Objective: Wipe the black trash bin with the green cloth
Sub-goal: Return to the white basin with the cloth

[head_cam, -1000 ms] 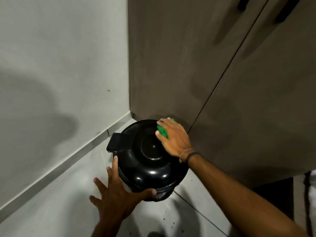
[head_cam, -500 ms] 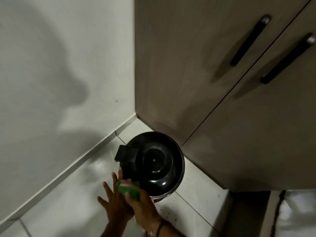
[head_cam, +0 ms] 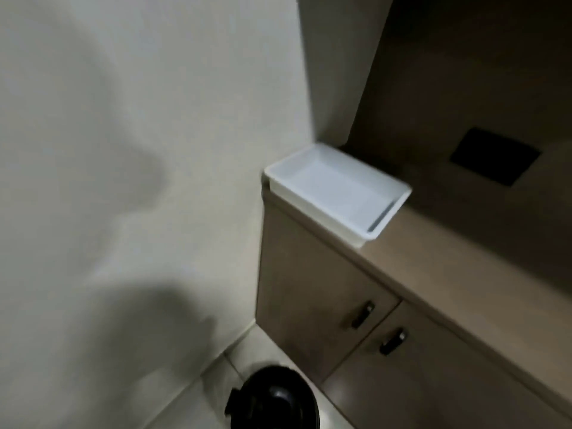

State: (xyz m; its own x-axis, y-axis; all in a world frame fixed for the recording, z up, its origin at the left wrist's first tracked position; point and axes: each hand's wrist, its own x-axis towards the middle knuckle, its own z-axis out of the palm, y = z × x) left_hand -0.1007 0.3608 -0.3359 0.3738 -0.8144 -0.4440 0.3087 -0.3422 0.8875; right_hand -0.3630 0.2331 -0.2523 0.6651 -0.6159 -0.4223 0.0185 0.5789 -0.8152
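The black trash bin (head_cam: 274,399) with its round glossy lid stands on the pale tiled floor at the bottom edge of the head view, in the corner between wall and cabinet. Its lower part is cut off by the frame. Neither of my hands is in view, and the green cloth is out of sight too. The picture is blurred by motion.
A brown cabinet (head_cam: 312,301) with two dark door handles stands right of the bin. On its countertop (head_cam: 458,274) sits a white plastic tray (head_cam: 337,188) against the white wall (head_cam: 123,181). A dark square plate (head_cam: 495,156) is set in the brown back panel.
The view has swung upward and away from the bin. Both hands and the green cloth, earlier at the bin, have dropped out of frame; countertop and white tray have come into sight.
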